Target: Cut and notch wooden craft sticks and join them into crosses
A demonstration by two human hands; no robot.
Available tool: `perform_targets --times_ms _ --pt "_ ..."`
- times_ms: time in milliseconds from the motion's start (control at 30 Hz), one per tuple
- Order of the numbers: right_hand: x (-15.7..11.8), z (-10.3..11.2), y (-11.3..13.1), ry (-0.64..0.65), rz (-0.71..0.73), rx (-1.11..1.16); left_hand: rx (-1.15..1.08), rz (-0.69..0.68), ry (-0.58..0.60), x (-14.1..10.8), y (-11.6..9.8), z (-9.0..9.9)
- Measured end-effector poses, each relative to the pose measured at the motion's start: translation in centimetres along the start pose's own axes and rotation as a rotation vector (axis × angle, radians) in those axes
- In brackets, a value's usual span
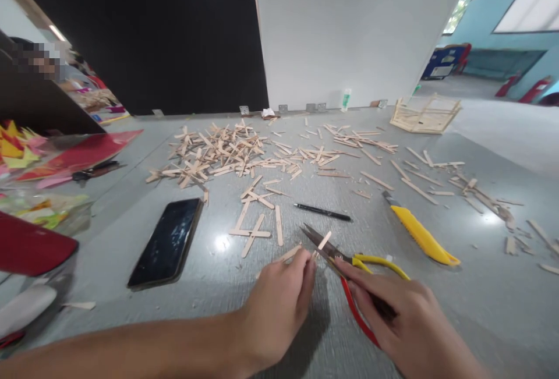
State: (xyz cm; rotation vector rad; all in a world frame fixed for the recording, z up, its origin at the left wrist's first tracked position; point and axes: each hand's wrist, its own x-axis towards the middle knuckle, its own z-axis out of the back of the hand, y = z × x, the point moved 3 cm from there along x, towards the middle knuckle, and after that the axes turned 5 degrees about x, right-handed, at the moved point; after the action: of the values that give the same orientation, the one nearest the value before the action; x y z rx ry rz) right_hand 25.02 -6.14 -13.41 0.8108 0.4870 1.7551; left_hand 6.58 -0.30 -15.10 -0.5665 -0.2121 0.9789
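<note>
My left hand (279, 303) is closed, its thumb and forefinger pinching a small wooden stick piece (315, 255). A pale stick end (325, 240) shows just beyond, across the scissor blades. My right hand (397, 315) is closed on a thin, dark, narrow object (328, 262) whose tip meets the piece at my left fingertips; what it is I cannot make out. Under and beside my right hand lie scissors (334, 249) with one yellow and one red handle. Several flat wooden sticks (279, 225) lie on the grey tabletop (227, 286) beyond my left hand.
A black pen (322, 211) lies ahead, a phone (166, 242) to the left, a yellow cutter (421, 233) to the right. Farther back are a stick pile (218, 152), a glue bottle (346, 100) and a wooden frame (423, 117). A person (41, 62) shows far left.
</note>
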Motion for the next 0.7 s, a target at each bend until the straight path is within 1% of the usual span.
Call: perform_targets --times_ms 67,133,267,333,400,500,700 --pt "-0.3 0.1 0.1 0.002 0.07 -0.093 0.159 -0.015 0.026 0.2 0.0 -0.2" --pt "-0.8 0.0 0.1 0.013 0.164 -0.219 0.255 -0.03 0.048 0.4 0.1 -0.3" --pt "-1.6 -0.5 -0.2 0.055 0.327 -0.472 0.312 -0.034 0.061 0.7 0.2 -0.5" --pt "-1.8 -0.8 -0.4 0.056 0.344 -0.484 0.338 -0.04 0.064 0.8 0.2 -0.6" --pt "-1.7 -0.9 -0.5 0.012 0.313 -0.404 0.36 -0.045 0.061 0.8 0.2 -0.7" --pt "-1.3 -0.9 -0.4 -0.049 0.202 -0.25 0.385 -0.053 0.051 0.8 0.2 -0.9" --pt "-0.7 -1.0 -0.2 -0.044 -0.023 -0.003 0.402 -0.064 0.037 0.9 0.2 -1.0"
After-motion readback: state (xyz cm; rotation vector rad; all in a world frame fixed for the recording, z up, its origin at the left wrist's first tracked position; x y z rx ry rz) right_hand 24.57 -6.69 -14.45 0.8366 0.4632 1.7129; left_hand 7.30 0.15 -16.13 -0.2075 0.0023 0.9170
